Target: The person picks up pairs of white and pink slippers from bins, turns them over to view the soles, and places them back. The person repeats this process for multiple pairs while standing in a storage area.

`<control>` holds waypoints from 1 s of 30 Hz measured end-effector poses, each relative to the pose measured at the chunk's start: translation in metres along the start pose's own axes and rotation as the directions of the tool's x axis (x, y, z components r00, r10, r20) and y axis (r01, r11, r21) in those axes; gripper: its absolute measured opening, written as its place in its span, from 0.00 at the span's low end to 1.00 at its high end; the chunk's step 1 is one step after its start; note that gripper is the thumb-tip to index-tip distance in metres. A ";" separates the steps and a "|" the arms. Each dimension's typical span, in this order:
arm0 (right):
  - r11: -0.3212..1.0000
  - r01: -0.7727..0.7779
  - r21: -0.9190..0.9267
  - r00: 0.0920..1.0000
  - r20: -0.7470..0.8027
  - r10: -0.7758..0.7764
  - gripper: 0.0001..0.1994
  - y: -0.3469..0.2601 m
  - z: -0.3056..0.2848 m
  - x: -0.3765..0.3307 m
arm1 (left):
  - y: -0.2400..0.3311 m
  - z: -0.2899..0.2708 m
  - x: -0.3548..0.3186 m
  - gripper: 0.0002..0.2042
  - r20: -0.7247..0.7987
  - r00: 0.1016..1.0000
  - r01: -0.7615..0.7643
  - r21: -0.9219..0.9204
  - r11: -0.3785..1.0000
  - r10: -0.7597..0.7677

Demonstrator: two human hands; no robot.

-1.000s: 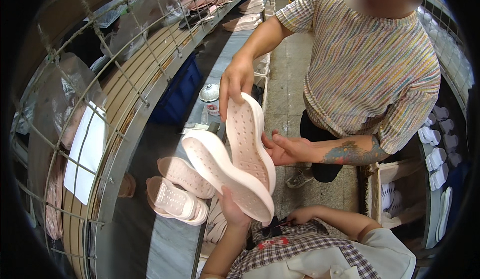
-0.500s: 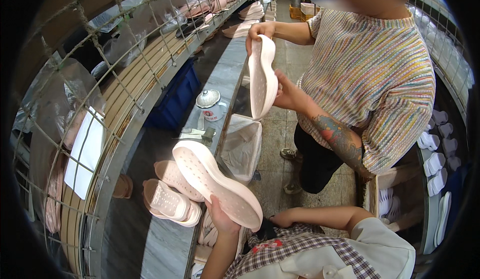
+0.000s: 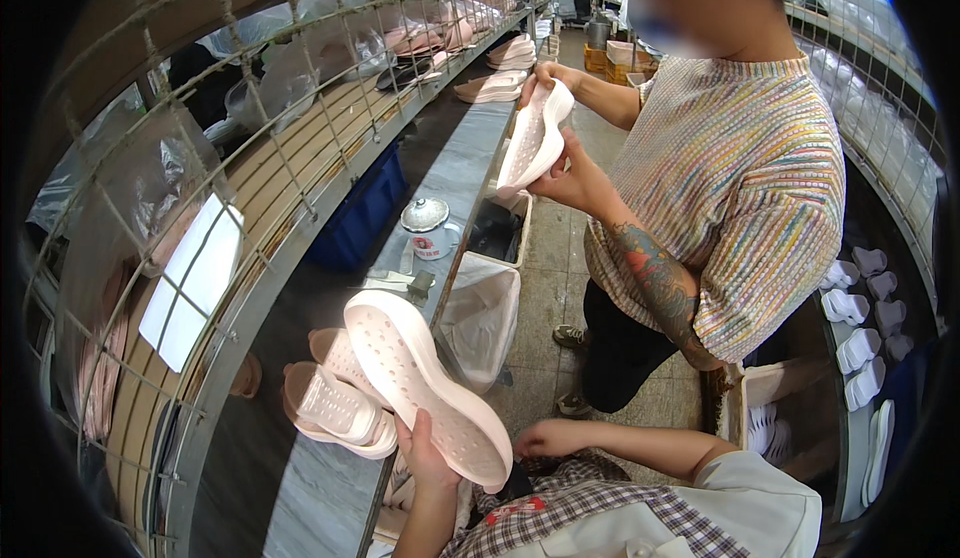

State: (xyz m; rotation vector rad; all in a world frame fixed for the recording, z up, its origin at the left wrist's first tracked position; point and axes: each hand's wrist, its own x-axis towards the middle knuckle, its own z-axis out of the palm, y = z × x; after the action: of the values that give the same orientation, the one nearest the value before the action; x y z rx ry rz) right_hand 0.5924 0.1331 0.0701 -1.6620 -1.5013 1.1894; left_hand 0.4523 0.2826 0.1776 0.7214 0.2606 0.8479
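Note:
My left hand (image 3: pixel 428 450) grips a pale pink shoe sole (image 3: pixel 425 388) by its lower left edge, thumb on the holed upper face. The sole tilts above the bench, its toe end pointing away from me. My right hand (image 3: pixel 553 438) rests in front of my checked apron with loosely curled fingers, and nothing shows in it. Beside the held sole, a pink shoe with a holed strap (image 3: pixel 340 408) lies on the grey marbled bench (image 3: pixel 320 503), partly over another pink sole (image 3: pixel 340 350). Across from me, a person in a striped knit top holds a similar sole (image 3: pixel 540 138) in both hands.
A lidded enamel mug (image 3: pixel 428 230) stands on the bench, with a lined white bin (image 3: pixel 480 318) beside it. Wire mesh (image 3: pixel 290 108) and a slatted shelf run along the left. A blue crate (image 3: pixel 360 213) sits beneath. White shoes (image 3: pixel 860 353) line a right-hand rack.
The other person has raised and tilted their sole farther away. My right hand shows more fully, in front of my apron. My left hand still grips its sole, held slightly lower in view.

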 end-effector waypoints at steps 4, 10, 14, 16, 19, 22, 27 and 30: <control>0.846 0.306 0.436 0.852 -0.523 -0.039 0.14 -0.077 -0.019 -0.008 | 0.007 0.001 -0.006 0.20 -0.052 0.998 0.047 0.057 0.997 -0.044; 0.696 0.475 0.538 0.815 -0.568 -0.118 0.16 -0.148 -0.044 0.002 | 0.026 -0.011 -0.007 0.19 0.114 0.985 0.135 -0.051 0.990 -0.129; 0.692 0.497 0.524 0.795 -0.595 -0.121 0.15 -0.161 -0.043 0.011 | 0.032 -0.016 -0.009 0.19 0.117 0.977 0.186 -0.070 0.980 -0.177; 0.679 0.516 0.522 0.794 -0.589 -0.150 0.15 -0.165 -0.041 0.016 | 0.035 -0.018 -0.011 0.19 0.104 0.978 0.190 -0.091 0.978 -0.180; 0.671 0.525 0.524 0.795 -0.584 -0.166 0.14 -0.169 -0.041 0.020 | 0.039 -0.020 -0.012 0.19 0.096 0.982 0.168 -0.076 0.983 -0.160; 0.660 0.533 0.529 0.793 -0.585 -0.172 0.14 -0.171 -0.043 0.025 | 0.043 -0.022 -0.012 0.19 0.102 0.985 0.143 -0.051 0.988 -0.138; 0.654 0.525 0.544 0.793 -0.593 -0.143 0.14 -0.173 -0.050 0.034 | 0.043 -0.023 -0.008 0.19 -0.052 0.988 0.149 0.069 0.986 -0.145; 0.662 0.540 0.520 0.779 -0.607 -0.159 0.17 -0.174 -0.054 0.040 | 0.041 -0.027 -0.004 0.20 -0.051 0.991 0.128 0.063 0.990 -0.125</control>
State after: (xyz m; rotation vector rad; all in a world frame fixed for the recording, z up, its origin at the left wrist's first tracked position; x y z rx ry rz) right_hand 0.5625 0.2112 0.2372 -0.9797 -0.8342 0.8110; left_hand 0.4126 0.3103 0.1847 0.7397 0.3746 0.7384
